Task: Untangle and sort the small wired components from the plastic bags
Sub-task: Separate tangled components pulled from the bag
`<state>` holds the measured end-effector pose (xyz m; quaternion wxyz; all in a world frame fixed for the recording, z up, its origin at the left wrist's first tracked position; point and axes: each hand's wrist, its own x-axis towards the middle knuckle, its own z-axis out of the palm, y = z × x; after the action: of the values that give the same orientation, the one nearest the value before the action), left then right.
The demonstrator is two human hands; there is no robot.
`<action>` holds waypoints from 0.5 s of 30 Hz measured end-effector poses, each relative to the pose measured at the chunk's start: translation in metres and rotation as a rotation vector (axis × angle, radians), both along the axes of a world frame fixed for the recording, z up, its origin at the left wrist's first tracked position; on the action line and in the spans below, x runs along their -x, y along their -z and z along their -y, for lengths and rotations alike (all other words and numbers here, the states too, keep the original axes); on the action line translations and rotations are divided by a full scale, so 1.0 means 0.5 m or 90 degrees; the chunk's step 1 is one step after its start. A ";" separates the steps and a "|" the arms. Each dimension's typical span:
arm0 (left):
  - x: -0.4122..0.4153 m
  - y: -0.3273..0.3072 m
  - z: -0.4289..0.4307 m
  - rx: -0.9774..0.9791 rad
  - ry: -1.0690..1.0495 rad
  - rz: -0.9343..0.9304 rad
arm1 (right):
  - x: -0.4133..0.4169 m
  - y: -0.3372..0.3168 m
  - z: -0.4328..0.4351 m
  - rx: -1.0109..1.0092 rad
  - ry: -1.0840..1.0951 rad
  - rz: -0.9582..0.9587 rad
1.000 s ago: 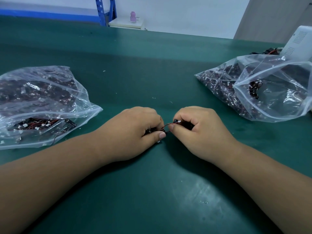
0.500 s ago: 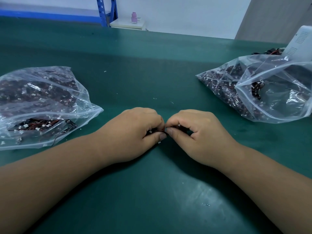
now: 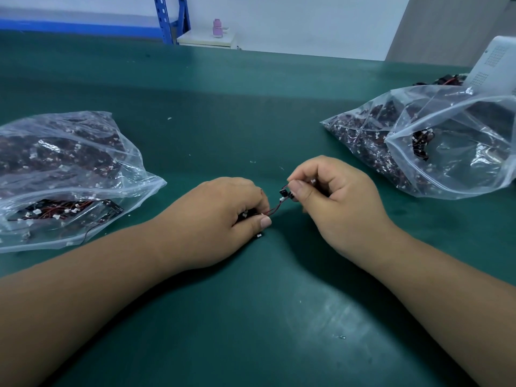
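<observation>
My left hand (image 3: 223, 216) rests on the green mat, its fingers curled round a small clump of wired components (image 3: 251, 213) with white connectors. My right hand (image 3: 332, 202) is lifted a little and pinches one wired component (image 3: 284, 194), a small black part on thin red and black wires that run back to the clump. A clear plastic bag (image 3: 92, 152) full of dark components lies at the left, mouth toward me. A second clear bag (image 3: 446, 146) lies at the right, its open mouth facing me.
A green mat (image 3: 251, 317) covers the table. A white perforated device (image 3: 494, 65) stands behind the right bag, with a few loose wires beside it. Small white scraps dot the mat. A blue shelf frame (image 3: 167, 20) stands beyond the far edge.
My right hand has lifted up and to the right, drawing one component out of the clump so the wires stretch between the hands. My left hand stays in place.
</observation>
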<state>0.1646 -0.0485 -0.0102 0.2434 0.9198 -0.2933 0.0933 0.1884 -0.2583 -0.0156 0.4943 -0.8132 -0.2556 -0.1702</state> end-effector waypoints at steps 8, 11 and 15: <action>0.001 -0.001 -0.001 0.005 0.006 -0.010 | -0.011 -0.003 0.001 -0.128 0.056 -0.067; 0.001 -0.001 -0.001 -0.002 0.006 -0.006 | -0.018 -0.005 0.002 -0.163 0.081 -0.087; 0.001 0.000 -0.002 -0.016 0.006 0.002 | -0.024 -0.003 0.003 -0.166 0.093 -0.113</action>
<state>0.1640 -0.0475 -0.0101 0.2316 0.9215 -0.2988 0.0896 0.2003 -0.2598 -0.0142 0.6030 -0.7702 -0.1271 -0.1646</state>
